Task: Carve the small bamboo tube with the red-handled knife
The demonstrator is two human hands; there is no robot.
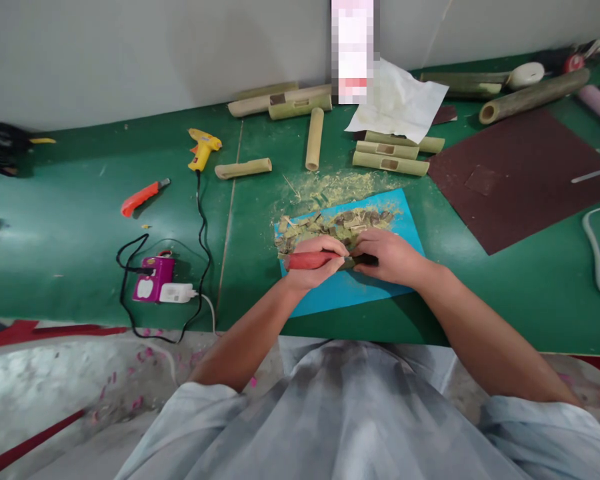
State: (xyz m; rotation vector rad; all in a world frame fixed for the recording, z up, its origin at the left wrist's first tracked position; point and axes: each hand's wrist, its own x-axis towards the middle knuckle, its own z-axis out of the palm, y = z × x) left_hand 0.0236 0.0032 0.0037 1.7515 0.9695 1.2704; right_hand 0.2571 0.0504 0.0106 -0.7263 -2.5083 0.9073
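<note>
My left hand (317, 261) is closed around a red-handled knife (313, 261), its front end pointing right between my fingers. Pinched in my right hand (391, 257) is a small dark green-brown piece of bamboo skin (353, 262), which meets the tip of the knife; my fingers partly hide it. Both hands are over a blue sheet (325, 301) on the green table. Just beyond them lies a heap of chopped bamboo-skin pieces (300, 231), with pale shavings (340, 187) scattered farther back.
Cut bamboo tubes (390, 164) lie along the back, some with square openings. Left are a yellow glue gun (204, 148), an orange-red cutter (143, 199) and a purple power adapter (153, 280) with a black cord. A dark brown sheet (515, 180) lies right, a white paper (403, 100) behind.
</note>
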